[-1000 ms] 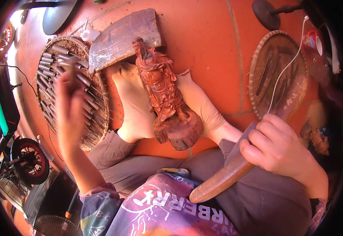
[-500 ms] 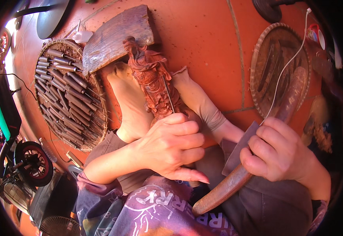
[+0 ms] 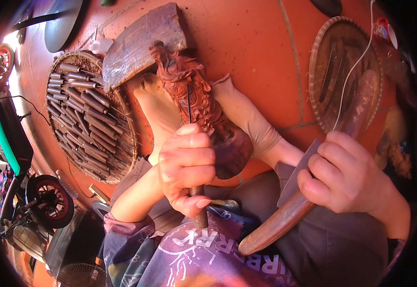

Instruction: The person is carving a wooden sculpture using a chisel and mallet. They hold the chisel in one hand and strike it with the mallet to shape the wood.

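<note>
A reddish-brown carved wooden figure [image 3: 201, 103] leans away from me between my bare feet, its rounded base toward me. Wrapped in my left hand [image 3: 185, 165] is a carving chisel [image 3: 200, 217]; its thin metal shaft runs up against the figure's front, and its wooden handle sticks out below the fist. My right hand [image 3: 337, 177] grips a long, curved wooden club [image 3: 278, 224] that slants across my right thigh. A flat grey-brown piece [image 3: 292, 178] lies beside that hand, along the club; its kind is unclear.
To the left, a round woven tray [image 3: 133, 143] holds many wooden-handled chisels. Another woven basket [image 3: 313, 95] at the right contains dark tools, with a white cable [image 3: 351, 79] crossing it. A curved wooden slab [image 3: 141, 45] lies beyond my feet. A wheeled vehicle [image 3: 50, 201] stands far left.
My left hand has moved left and turned upright, so the chisel's shaft stands straighter and its handle now shows below the fist. The right hand keeps its grip on the club.
</note>
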A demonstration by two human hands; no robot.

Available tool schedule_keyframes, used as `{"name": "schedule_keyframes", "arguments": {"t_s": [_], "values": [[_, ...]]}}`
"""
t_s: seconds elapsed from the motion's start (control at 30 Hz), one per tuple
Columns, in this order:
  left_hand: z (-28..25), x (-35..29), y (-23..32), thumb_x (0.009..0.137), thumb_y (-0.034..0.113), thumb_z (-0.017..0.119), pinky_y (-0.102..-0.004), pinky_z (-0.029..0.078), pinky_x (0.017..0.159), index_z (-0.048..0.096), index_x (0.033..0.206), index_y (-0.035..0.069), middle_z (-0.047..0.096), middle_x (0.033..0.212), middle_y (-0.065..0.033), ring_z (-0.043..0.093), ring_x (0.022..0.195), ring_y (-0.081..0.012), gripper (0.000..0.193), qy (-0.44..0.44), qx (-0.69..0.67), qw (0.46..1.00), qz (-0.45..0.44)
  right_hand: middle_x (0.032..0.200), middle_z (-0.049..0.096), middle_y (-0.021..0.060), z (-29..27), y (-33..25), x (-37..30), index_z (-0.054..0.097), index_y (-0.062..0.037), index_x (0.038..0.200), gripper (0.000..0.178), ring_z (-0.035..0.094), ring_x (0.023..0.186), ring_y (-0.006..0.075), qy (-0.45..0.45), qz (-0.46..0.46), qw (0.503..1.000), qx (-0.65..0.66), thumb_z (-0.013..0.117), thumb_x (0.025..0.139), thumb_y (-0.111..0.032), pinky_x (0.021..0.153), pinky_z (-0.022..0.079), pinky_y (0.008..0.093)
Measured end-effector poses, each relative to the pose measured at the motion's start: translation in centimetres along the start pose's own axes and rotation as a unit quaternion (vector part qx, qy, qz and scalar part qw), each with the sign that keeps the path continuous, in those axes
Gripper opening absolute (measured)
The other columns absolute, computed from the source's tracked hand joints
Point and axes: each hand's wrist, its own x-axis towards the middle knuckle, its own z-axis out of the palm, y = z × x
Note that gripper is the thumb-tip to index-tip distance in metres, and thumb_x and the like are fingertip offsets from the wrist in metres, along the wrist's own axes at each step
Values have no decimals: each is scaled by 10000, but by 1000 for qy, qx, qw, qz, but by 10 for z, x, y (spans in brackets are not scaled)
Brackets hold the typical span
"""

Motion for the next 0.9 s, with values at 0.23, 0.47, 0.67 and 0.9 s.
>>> {"name": "schedule_keyframes", "arguments": {"t_s": [0.23,0.47,0.67,0.9], "values": [[-5,-2,-3,827,501,482,-353,374,573,536,579,98,500,596,-44,500,578,-238,477,-21,3,1000,-3,728,522,58,2,-2,1,565,-75,793,210,553,663,230,4,15,1000,13,692,626,-68,733,537,397],[-7,2,2,846,495,450,-353,345,555,505,557,104,473,557,-33,468,543,-225,489,-11,-32,999,-23,728,519,61,2,-1,2,566,-68,793,220,550,662,234,3,10,1000,8,693,613,-68,725,530,397],[-11,5,0,862,426,442,-353,295,534,465,533,116,457,550,-40,419,515,-224,453,47,-113,992,-18,739,514,74,-3,-5,5,563,-46,800,256,545,658,237,8,28,999,25,696,583,-75,701,522,390],[-15,10,12,915,426,395,-357,318,563,436,521,103,450,551,-58,426,530,-244,511,60,-114,988,-80,759,513,94,-9,-15,22,538,-21,903,280,523,552,207,132,-34,989,-50,734,703,-8,476,460,323]]}}
